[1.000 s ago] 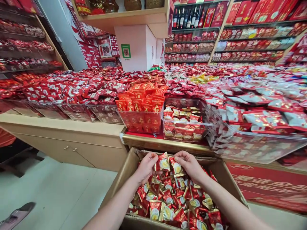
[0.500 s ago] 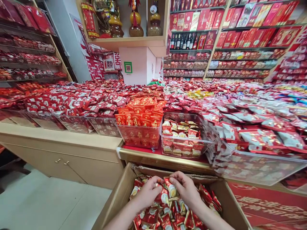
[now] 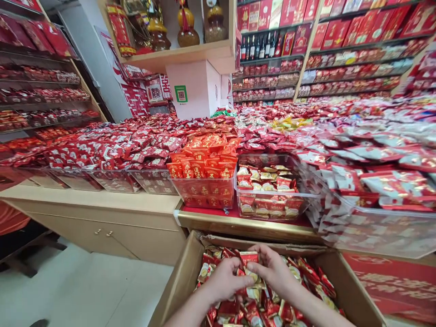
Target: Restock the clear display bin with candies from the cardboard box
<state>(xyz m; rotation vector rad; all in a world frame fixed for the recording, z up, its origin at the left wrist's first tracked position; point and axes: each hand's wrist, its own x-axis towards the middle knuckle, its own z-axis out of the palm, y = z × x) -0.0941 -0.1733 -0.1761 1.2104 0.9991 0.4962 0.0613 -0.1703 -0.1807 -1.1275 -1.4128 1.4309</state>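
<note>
the left hand (image 3: 225,280) and right hand (image 3: 276,272) meet over the far half of an open box (image 3: 180,281) that sits below the near edge of the tabletop (image 3: 245,225). both hands are curled, fingertips pinched on a small bunch (image 3: 249,259) of red-and-gold packets held between them, just over the heap. one packet stands upright at the top of the bunch; fingers cover the rest, so their number cannot be told, nor whether the bunch rests on the heap or hangs clear of it. the packets (image 3: 306,272) fill the box, and their print is too small to read. the box's near end and the forearms (image 3: 306,309) are cut off by the lower edge.

on the tabletop just beyond the box two clear bins stand side by side: the left bin (image 3: 204,195) is heaped with orange-red packs, the right bin (image 3: 275,204) is only part full of red-and-gold ones. right of them a larger clear tray (image 3: 381,227) juts over the edge, its right end out of view. farther off, red wrappers cover the tabletop and blur together. a green sign (image 3: 180,93) hangs on a white pillar (image 3: 200,86); above it a shelf (image 3: 184,52) carries jars (image 3: 185,22), their tops cut off.
</note>
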